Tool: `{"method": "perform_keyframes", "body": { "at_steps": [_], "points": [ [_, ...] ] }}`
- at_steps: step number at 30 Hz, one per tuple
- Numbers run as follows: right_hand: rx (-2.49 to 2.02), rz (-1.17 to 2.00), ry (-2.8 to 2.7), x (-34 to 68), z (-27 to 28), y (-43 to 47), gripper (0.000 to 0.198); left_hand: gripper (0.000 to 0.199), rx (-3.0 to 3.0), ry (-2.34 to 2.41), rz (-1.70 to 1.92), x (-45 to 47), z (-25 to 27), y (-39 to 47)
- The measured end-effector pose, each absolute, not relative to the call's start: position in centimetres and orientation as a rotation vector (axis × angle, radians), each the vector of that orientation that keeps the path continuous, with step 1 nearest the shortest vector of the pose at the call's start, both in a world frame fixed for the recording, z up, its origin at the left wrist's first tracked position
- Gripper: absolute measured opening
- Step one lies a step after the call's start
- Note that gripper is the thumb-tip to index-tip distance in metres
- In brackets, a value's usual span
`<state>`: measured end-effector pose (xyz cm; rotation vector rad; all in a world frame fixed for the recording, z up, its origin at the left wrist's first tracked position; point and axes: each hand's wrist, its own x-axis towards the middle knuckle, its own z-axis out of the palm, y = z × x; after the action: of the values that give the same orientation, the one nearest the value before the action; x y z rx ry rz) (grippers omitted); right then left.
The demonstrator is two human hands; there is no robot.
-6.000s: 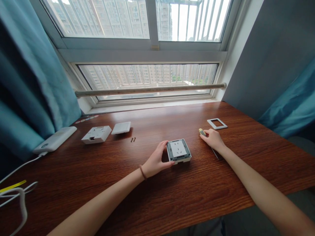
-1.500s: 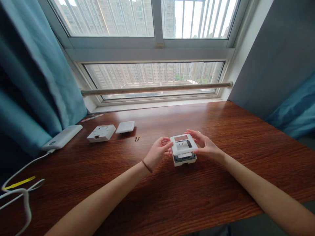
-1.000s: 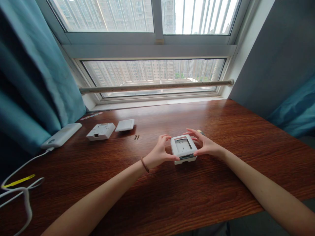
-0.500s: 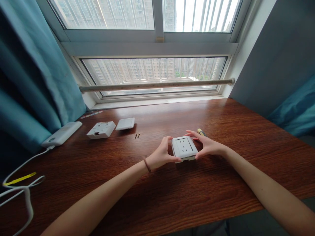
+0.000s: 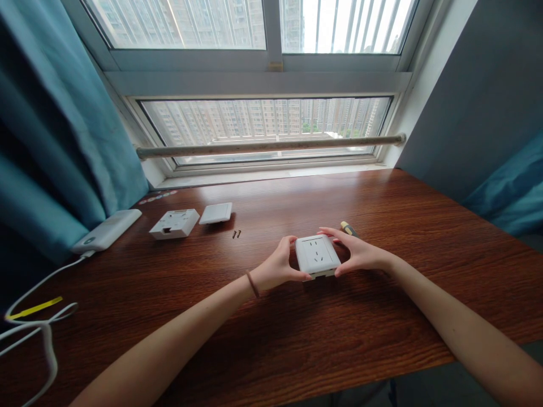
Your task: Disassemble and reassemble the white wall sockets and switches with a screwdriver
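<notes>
A white wall socket (image 5: 317,254) with slotted holes in its face is held low over the wooden table, or resting on it; I cannot tell which. My left hand (image 5: 283,263) grips its left side, thumb at the near corner and fingers at the far one. On the other side, my right hand (image 5: 354,251) holds the right edge between thumb and fingers. The socket's front frame sits flat around its face, and part of its base shows below the near edge. Just beyond my right hand lies a yellow and black handle (image 5: 348,229), partly hidden by the fingers.
Two screws (image 5: 236,234) lie left of the socket on the table (image 5: 263,350). Farther left are a white switch plate (image 5: 216,213), a white box (image 5: 174,224) and a white power bank (image 5: 107,230) with a cable (image 5: 46,277). A window bar (image 5: 271,148) crosses behind.
The dark gap along the right side of the socket's face has closed. My right thumb and fingers have shifted slightly left; my left hand has hardly moved.
</notes>
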<state>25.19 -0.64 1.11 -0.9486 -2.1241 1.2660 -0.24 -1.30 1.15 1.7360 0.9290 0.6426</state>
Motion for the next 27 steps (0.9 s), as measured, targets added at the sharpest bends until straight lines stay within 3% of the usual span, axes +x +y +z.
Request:
{"method": "perform_keyframes", "body": {
  "at_steps": [10,21,27],
  "points": [
    [-0.934,1.161,-2.235,25.0,2.1,-0.7,0.091,0.090,1.896,0.974,0.700,-0.2,0.7,-1.7],
    [-0.898,1.239,-2.172,25.3,1.4,-0.4,0.088,0.077,1.840,0.870,0.734,-0.2,0.4,-1.4],
    [-0.874,1.331,-2.076,25.0,1.4,-0.6,0.086,0.082,1.803,0.901,0.775,-0.1,-0.3,-1.4]
  ]
}}
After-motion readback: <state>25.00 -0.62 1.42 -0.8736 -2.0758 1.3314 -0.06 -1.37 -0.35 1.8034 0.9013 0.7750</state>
